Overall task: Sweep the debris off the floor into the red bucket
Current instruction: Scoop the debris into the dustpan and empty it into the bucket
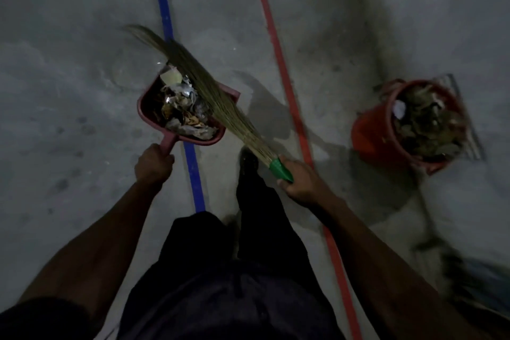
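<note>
Carrying loaded maroon plastic dustpan (180, 110), left hand (154, 164) wrapped round its handle; right hand (299, 183) grips green-collared grass broom (220, 102), bristles pinning debris (183, 107). Round red plastic bucket (369, 132), nearly full, well right of dustpan. Next: swing dustpan over bucket, tip level and slow.

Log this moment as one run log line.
left hand holds loaded dustpan | right hand holds grass broom over it | red bucket part full

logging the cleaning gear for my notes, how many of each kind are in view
Broom: 1
Dustpan: 1
Bucket: 1
Total: 3
</note>
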A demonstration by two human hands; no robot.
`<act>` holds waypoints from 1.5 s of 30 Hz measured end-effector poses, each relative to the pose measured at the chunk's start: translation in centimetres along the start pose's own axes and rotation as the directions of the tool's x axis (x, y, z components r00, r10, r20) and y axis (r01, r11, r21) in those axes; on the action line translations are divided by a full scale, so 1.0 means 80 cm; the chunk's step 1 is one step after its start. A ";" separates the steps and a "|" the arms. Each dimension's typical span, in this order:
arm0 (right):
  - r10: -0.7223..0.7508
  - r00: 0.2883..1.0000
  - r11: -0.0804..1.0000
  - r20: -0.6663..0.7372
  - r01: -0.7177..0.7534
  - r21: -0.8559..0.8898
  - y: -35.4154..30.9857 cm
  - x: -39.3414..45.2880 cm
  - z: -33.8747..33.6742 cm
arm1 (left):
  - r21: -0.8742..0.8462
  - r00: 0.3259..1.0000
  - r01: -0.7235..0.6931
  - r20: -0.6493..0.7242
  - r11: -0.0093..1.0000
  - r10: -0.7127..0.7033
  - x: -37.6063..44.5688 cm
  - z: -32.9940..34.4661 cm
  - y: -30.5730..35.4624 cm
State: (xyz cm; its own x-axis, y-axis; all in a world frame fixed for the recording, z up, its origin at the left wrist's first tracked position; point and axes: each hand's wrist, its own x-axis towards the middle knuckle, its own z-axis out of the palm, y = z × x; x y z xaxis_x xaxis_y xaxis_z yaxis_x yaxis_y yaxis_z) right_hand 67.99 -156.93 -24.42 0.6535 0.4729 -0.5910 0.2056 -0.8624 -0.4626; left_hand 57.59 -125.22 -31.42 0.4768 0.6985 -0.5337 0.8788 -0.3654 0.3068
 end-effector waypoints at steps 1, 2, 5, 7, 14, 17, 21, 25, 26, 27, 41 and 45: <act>0.012 1.000 1.000 -0.023 -0.012 0.014 0.001 -0.023 -0.003 | 0.006 0.999 -0.033 0.000 0.999 0.033 -0.015 -0.009 0.007; 0.034 0.998 0.999 -0.044 -0.032 0.036 0.002 -0.047 -0.005 | 0.011 0.998 -0.058 0.005 0.998 0.058 -0.032 -0.017 0.012; 0.063 0.992 0.995 -0.109 -0.054 0.083 0.007 -0.106 -0.015 | 0.018 0.991 -0.130 0.018 0.991 0.130 -0.071 -0.036 0.029; 0.082 0.990 0.994 -0.113 -0.073 0.077 0.011 -0.140 -0.024 | 0.025 0.983 -0.181 0.032 0.983 0.180 -0.096 -0.047 0.043; 0.190 0.962 0.970 -0.198 -0.153 0.188 0.048 -0.222 -0.052 | 0.047 0.949 -0.311 0.077 0.949 0.306 -0.166 -0.059 0.109; 0.245 0.943 0.961 -0.227 -0.204 0.189 0.078 -0.240 -0.064 | 0.071 0.935 -0.348 0.095 0.935 0.341 -0.188 -0.049 0.144; 0.265 0.929 0.947 -0.258 -0.201 0.249 0.135 -0.265 -0.088 | 0.089 0.916 -0.397 0.106 0.914 0.387 -0.217 -0.014 0.202; 0.279 0.926 0.908 -0.255 -0.168 0.384 0.210 -0.287 -0.118 | 0.151 0.893 -0.449 0.104 0.881 0.437 -0.253 0.038 0.268; 0.287 0.925 0.900 -0.251 -0.170 0.401 0.233 -0.292 -0.126 | 0.158 0.890 -0.457 0.102 0.876 0.445 -0.263 0.053 0.286; 0.303 0.921 0.887 -0.243 -0.180 0.424 0.258 -0.298 -0.136 | 0.162 0.889 -0.458 0.100 0.874 0.448 -0.275 0.068 0.303; 0.561 0.770 0.734 -0.304 -0.293 0.613 0.496 -0.354 -0.245 | 0.292 0.810 -0.578 0.315 0.762 0.494 -0.357 0.205 0.554; 0.642 0.705 0.671 -0.300 -0.327 0.665 0.534 -0.332 -0.267 | 0.360 0.752 -0.653 0.408 0.666 0.517 -0.332 0.246 0.631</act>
State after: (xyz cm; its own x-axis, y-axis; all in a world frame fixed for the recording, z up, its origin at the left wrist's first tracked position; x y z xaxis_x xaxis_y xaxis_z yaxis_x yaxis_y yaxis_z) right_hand 74.98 -210.16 -14.38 0.8118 -0.2744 -0.5155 -0.5607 -0.6131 -0.5566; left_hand 89.67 -174.34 -17.21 0.8210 0.0855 -0.5645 0.2812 -0.9210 0.2695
